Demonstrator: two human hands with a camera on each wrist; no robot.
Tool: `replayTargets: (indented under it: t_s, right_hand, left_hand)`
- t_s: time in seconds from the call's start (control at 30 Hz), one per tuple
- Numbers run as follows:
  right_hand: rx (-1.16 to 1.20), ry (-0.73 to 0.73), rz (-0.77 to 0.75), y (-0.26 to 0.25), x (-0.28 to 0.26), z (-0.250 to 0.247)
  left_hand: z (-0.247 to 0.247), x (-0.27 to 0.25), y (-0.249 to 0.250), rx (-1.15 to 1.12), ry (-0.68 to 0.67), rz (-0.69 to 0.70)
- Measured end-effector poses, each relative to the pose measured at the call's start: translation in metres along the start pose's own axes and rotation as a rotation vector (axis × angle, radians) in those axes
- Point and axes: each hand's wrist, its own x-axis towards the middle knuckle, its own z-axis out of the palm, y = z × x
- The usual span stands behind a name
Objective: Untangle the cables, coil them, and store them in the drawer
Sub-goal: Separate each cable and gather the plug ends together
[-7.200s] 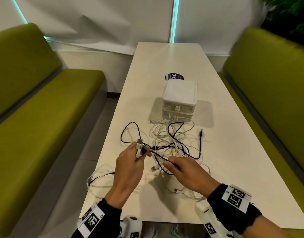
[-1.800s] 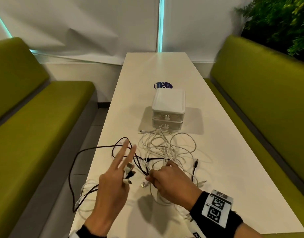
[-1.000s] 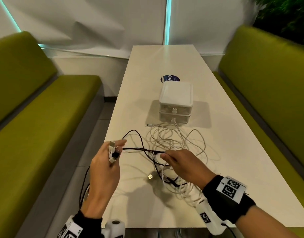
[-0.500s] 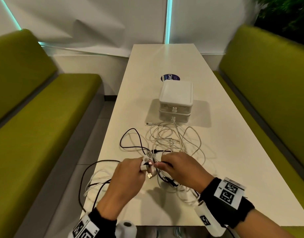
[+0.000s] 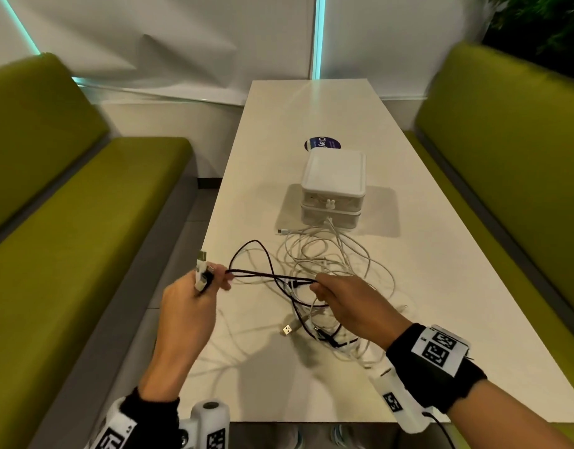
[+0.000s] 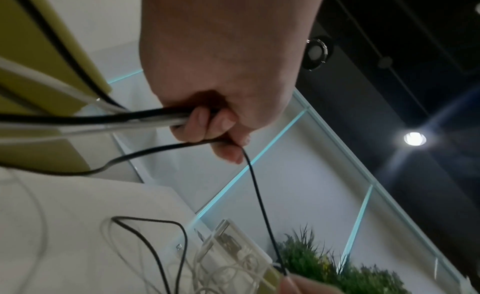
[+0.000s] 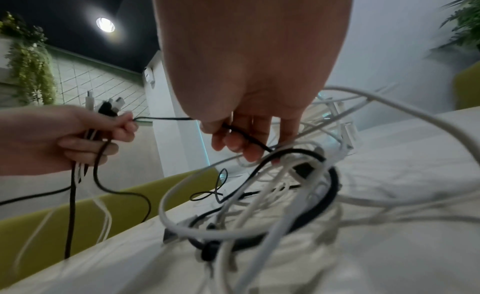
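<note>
Both hands (image 5: 188,306) pinching black cable (image 5: 263,273)

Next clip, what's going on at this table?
A person is sorting out a tangle of cables on a white table. The left hand grips a bundle of connector ends, white and black, while the right hand pinches a black cable stretched between the two hands. The white cables lie in a loose, tangled pile in front of a small drawer box, whose drawers look closed. Nothing is coiled or stored yet.
</note>
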Motion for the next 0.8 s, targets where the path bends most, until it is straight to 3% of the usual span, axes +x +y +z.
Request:
replayTargets:
  t_s: [0.17,0.27,0.33,0.47,0.8]
  right_hand:
    - [-0.037,-0.028,-0.005,-0.003,0.0,0.005]
    - [-0.042,-0.055,0.002,-0.006,0.001,0.008]
    - [-0.047,-0.056,0.0,-0.008,0.002,0.008]
    - [-0.077,-0.07,-0.048,-0.012,-0.002,0.004]
    - [0.002,-0.079,-0.077,-0.022,0.003,0.003]
  left_hand:
    - [0.011,-0.017,0.008,0.106,0.133,0.3]
    - [0.032,-0.03,0.009,0.141,-0.055,0.46]
    - [0.048,-0.035,0.005,0.285,-0.203,0.445]
    - [0.061,-0.033,0.013,0.532,-0.38,0.231]
    - [0.031,-0.017,0.006,0.359,-0.26,0.219]
